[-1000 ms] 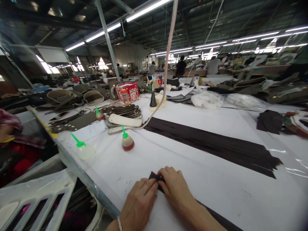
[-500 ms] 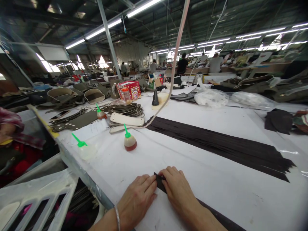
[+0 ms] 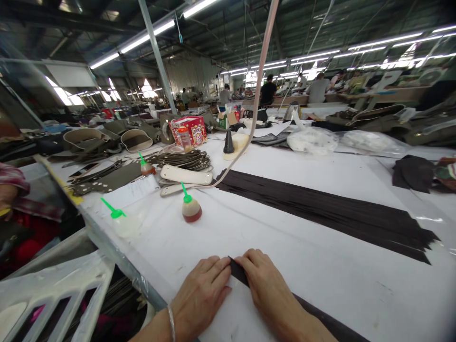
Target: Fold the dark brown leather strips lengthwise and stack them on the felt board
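Note:
A dark strip (image 3: pixel 238 272) of fabric or thin leather lies along the near part of the white table. My left hand (image 3: pixel 204 290) has its fingers pressed together at the strip's far end, the tips right at its edge. On the other side my right hand (image 3: pixel 263 280) grips the same strip just behind that end, fingers curled over it. My right forearm hides part of the strip, which reappears toward the lower right. Beyond my hands lies a long stack of similar dark strips (image 3: pixel 320 211).
A squeeze bottle (image 3: pixel 192 210) with green nozzle and reddish liquid stands ahead, another paler bottle (image 3: pixel 123 222) to its left. Light straps (image 3: pixel 187 175), a red patterned bag (image 3: pixel 194 130) and a black cone (image 3: pixel 228 141) sit farther back. A hose (image 3: pixel 259 85) hangs down. The table edge (image 3: pixel 121 266) runs along the left.
The camera view has shifted slightly. My right thumb and fingers have slid a little along the strip's end; both hands otherwise stay in place on it.

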The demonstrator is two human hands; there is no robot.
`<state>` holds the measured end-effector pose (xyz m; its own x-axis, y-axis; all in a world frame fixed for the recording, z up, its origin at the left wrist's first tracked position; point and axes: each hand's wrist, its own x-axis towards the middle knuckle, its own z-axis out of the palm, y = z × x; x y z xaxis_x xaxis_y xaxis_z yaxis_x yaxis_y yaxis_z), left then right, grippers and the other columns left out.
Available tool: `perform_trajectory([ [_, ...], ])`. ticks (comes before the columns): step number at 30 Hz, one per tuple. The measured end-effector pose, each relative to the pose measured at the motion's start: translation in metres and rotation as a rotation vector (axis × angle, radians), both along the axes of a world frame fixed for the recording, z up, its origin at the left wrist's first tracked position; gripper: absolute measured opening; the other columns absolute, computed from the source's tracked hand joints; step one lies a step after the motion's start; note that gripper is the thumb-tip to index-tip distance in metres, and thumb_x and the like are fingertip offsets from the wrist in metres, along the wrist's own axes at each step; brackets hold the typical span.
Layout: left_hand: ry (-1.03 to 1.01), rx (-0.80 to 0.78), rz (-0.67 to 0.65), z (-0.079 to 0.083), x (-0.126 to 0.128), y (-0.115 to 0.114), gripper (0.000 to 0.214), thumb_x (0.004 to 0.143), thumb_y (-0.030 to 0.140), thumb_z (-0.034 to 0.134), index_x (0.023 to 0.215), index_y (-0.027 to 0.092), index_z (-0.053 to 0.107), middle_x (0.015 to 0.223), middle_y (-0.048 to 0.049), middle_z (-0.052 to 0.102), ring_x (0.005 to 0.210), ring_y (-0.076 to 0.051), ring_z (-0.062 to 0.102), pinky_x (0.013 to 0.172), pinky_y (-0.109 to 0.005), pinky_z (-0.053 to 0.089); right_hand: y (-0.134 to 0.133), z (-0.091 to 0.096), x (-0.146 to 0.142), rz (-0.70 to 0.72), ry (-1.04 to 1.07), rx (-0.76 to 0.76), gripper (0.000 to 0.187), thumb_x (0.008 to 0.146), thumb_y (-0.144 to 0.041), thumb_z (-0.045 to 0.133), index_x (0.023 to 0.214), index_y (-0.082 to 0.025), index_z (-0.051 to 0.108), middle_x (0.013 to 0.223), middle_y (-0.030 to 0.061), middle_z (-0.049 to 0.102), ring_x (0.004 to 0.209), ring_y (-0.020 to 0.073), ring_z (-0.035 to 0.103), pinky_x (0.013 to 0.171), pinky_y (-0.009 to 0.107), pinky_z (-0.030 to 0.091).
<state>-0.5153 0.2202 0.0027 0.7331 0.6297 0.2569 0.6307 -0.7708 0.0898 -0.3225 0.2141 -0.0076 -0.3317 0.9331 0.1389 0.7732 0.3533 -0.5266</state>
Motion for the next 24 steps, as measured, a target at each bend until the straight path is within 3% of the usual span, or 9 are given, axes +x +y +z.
perform_trajectory([
  [12,-0.011,0.023,-0.014,-0.0013,-0.0033,-0.0005,0.031,0.090,0.014,0.047,0.121,0.011,0.054,0.126,-0.0115,0.058,0.110,-0.026,0.055,0.092,-0.043,0.052,-0.0033,-0.0045,0.0056,0.079,-0.073,0.182,0.042,0.082,0.003,0.052,0.118,-0.017,0.058,0.098,0.0060,0.057,0.090,0.0217,0.048,0.081,0.036,0.040],
  [24,-0.048,0.007,0.009,0.0018,-0.0074,0.0019,0.033,0.090,0.015,0.047,0.122,0.016,0.055,0.124,-0.0100,0.060,0.110,-0.024,0.056,0.093,-0.043,0.052,-0.0056,-0.0008,0.0062,0.147,-0.228,0.247,0.036,0.085,-0.003,0.055,0.119,-0.015,0.054,0.100,0.0045,0.058,0.086,0.0212,0.047,0.078,0.038,0.033],
])
